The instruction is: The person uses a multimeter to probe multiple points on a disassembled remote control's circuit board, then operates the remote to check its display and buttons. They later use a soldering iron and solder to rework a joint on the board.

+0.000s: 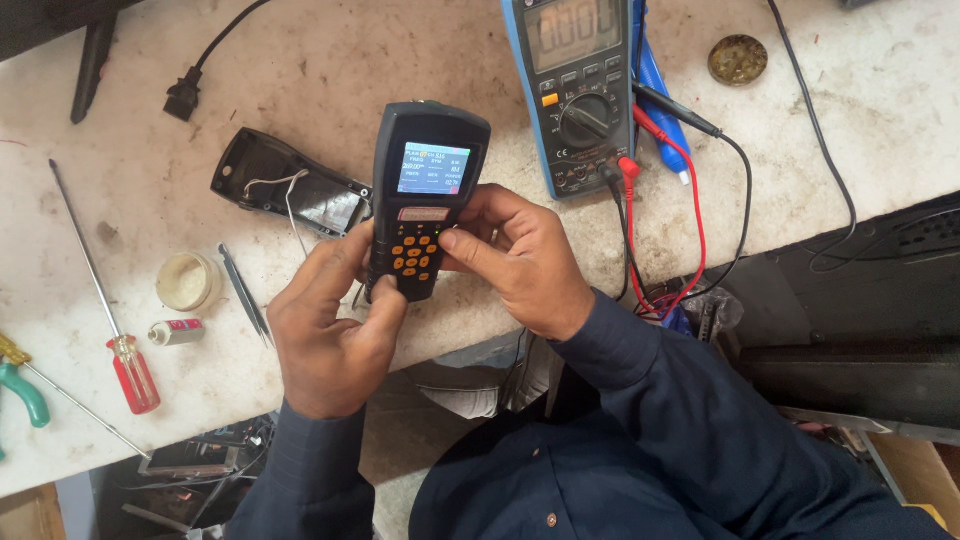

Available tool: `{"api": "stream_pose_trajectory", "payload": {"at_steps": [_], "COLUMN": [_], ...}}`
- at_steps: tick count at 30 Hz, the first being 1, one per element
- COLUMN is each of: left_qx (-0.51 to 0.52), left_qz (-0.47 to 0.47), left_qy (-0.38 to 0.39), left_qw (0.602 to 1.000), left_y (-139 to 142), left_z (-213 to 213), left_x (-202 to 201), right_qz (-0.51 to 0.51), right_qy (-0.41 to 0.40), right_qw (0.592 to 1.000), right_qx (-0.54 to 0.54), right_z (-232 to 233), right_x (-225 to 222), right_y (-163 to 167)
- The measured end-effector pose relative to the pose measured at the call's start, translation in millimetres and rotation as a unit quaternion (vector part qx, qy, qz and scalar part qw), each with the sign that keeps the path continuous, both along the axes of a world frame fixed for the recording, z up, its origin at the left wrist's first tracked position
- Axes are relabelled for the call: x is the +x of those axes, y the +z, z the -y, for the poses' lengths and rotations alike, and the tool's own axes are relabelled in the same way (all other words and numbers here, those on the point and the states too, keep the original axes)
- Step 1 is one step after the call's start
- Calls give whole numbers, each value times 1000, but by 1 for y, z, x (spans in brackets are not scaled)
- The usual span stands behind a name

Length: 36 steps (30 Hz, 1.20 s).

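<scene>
Black handheld meter with lit screen and orange keys sits above the bench edge, gripped in both your hands. Left hand wraps its lower end, right hand clasps the side, thumb on the keypad. Blue multimeter just beyond, red screwdriver well left.

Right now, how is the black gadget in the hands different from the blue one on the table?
The black meter is held up by both hands, left hand and right hand; the blue meter lies on the table. The black meter has orange buttons and a lit colour screen; the blue meter has a big dial, a grey screen and plugged-in wires. Both are handheld with screens.
</scene>
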<state>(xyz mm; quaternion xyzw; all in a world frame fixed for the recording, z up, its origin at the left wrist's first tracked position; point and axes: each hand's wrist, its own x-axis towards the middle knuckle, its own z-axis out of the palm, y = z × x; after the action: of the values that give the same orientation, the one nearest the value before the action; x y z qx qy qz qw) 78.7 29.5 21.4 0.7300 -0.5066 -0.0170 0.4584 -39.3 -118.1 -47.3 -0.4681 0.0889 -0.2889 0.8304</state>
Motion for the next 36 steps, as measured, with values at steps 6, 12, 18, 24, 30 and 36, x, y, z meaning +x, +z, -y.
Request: {"api": "stream_pose_trajectory", "payload": {"at_steps": [6,12,18,24,30,36], "left_qx": [-3,-2,1,-9,2,-2], "left_qz": [3,-3,1,3,-11,-7], "left_qy": [-3,-3,-5,-12,1,25], "left_qw": [1000,1000,1000,1000,1000,1000], "left_y": [0,0,1,4,6,1], "left_z": [1,1,1,0,-1,4], "left_x": [1,0,0,1,0,-4], "right_qz": [3,-1,-3,2,7,2], "right_qy": [2,1,-3,0,-30,-19], "right_qw": [1000,1000,1000,1000,999,999], "right_qx": [2,2,-4,-6,-33,-39], "right_z": [0,0,0,0,-1,-1], "right_x": [0,0,0,-1,-1,-3], "right_y": [0,0,1,-1,-5,-3]}}
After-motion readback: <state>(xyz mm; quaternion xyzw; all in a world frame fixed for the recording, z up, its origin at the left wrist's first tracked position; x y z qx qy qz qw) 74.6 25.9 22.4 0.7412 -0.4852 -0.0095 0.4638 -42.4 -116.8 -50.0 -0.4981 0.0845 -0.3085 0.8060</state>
